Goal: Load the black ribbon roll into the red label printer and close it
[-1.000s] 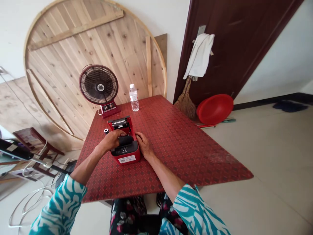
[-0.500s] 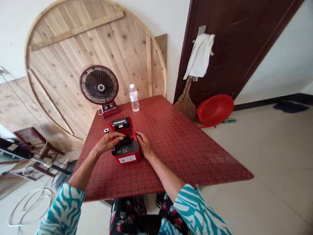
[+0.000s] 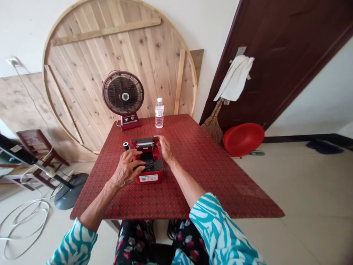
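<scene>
A red and black label printer [image 3: 149,178] stands on the table with its lid [image 3: 145,144] raised and its inner bay showing. My left hand [image 3: 127,167] reaches over the printer's left side, fingers apart, their tips at the open bay. My right hand [image 3: 166,149] is at the right edge of the raised lid, its fingers closed around the corner; part of the grip is hidden. Just left of the printer, a small dark roll with a white end [image 3: 126,145] stands upright, near my left fingers.
The patterned red table [image 3: 209,184] also carries a fan [image 3: 123,94] and a water bottle [image 3: 159,114] at the back. A round wooden board [image 3: 91,66] leans on the wall. To the right are a broom [image 3: 213,123] and a red basin [image 3: 244,138]; cables [image 3: 24,221] lie at left.
My right hand has moved from the printer's right side up to the raised lid's edge. My left hand stays over the bay, its fingers now more spread. The view has shifted.
</scene>
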Demonstrator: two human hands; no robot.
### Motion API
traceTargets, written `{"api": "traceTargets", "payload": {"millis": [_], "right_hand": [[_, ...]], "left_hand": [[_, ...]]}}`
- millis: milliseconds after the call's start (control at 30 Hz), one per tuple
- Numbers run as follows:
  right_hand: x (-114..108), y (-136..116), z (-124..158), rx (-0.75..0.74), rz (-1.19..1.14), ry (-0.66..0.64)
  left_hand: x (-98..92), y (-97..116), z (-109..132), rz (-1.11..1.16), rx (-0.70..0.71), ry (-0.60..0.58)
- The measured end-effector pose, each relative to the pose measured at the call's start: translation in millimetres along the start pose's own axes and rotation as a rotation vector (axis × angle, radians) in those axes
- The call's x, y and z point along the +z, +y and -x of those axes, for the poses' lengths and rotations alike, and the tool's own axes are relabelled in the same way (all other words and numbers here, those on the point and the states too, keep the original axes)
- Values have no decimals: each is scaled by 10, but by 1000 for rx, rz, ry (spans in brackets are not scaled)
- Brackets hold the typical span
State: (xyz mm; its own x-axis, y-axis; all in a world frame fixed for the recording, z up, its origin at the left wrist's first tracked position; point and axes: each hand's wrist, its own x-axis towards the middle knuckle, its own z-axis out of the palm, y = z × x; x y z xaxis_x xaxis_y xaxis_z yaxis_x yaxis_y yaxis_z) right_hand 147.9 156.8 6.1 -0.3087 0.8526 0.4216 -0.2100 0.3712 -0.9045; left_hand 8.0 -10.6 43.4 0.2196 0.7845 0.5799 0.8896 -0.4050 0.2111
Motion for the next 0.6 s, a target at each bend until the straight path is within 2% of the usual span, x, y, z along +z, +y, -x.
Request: {"api": "traceTargets", "payload": {"millis": [133, 233, 267, 300, 433, 600], "right_hand": [[-40, 18, 316, -166, 100, 73], [-49, 66, 464, -202, 136, 99], [-50, 83, 494, -201, 140, 102], [-51, 100, 517, -198, 141, 105], [-61, 153, 581, -179, 151, 114], [-74, 184, 619, -176, 160, 113]], "left_hand": [[78, 31, 139, 6, -31, 182], [131, 23, 213, 34, -174, 383], [144, 15, 223, 40, -212, 414], [158, 6, 228, 47, -235, 413], [242, -33, 233, 91, -217, 284], [350, -76, 270, 109, -200, 296]]}}
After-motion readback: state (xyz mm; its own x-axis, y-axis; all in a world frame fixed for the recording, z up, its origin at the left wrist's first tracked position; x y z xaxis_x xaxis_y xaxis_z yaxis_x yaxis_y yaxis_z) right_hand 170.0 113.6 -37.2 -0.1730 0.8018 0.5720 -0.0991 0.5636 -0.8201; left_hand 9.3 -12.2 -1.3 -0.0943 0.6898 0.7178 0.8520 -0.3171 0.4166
